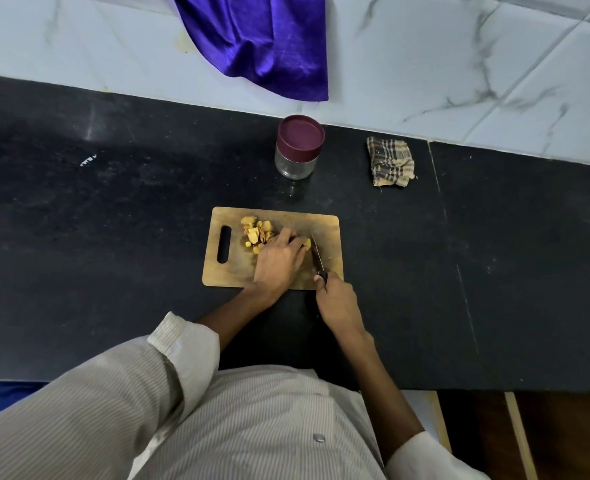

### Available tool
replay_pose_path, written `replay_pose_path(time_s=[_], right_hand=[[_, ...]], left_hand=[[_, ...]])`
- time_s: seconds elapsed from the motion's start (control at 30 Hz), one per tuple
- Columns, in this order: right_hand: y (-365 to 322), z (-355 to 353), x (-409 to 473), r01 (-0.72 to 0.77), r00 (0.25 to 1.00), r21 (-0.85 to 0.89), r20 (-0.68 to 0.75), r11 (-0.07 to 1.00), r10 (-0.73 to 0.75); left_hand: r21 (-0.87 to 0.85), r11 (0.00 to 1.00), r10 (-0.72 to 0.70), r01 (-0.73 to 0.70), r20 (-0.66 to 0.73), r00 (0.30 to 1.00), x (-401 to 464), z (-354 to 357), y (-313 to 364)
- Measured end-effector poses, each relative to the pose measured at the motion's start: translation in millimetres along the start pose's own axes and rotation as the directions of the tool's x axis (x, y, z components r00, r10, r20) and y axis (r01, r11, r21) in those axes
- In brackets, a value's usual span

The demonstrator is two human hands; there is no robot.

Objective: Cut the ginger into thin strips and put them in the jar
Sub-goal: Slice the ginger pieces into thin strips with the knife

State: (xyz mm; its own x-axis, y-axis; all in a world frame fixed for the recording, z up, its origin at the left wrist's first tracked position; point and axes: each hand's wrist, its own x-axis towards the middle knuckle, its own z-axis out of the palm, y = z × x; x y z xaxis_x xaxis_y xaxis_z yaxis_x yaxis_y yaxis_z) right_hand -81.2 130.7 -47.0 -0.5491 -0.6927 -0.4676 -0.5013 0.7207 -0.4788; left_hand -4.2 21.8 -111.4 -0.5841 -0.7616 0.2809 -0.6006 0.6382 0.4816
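Over the brown wooden chopping board [324,225], the left hand [279,259] lies palm-down, curled fingers pinning a yellow ginger piece [307,243], just beside which the right hand [336,299] grips a black-handled steel knife [318,259].

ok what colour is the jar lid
Dark maroon lid, closed on the clear jar; the head view shows it.

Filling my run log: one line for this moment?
left hand holds ginger | right hand grips knife | jar lidded
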Motion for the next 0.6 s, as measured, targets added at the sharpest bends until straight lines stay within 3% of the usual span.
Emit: replay_pose_path(time_s=[0.33,0.6], right_hand=[[-6.1,2.6,3.6,-0.054,0.998,0.018,0.031,0.998,0.054],[-29.5,-15.2,15.4,-0.203,0.967,-0.037,0.150,0.979,0.206]], left_hand=[[-0.007,1.000,-0.009,0.009,0.007,1.000,0.3,-0.3,0.0],[-0.045,0.999,-0.006,0.007,0.013,1.000,0.7,1.0,-1.6]])
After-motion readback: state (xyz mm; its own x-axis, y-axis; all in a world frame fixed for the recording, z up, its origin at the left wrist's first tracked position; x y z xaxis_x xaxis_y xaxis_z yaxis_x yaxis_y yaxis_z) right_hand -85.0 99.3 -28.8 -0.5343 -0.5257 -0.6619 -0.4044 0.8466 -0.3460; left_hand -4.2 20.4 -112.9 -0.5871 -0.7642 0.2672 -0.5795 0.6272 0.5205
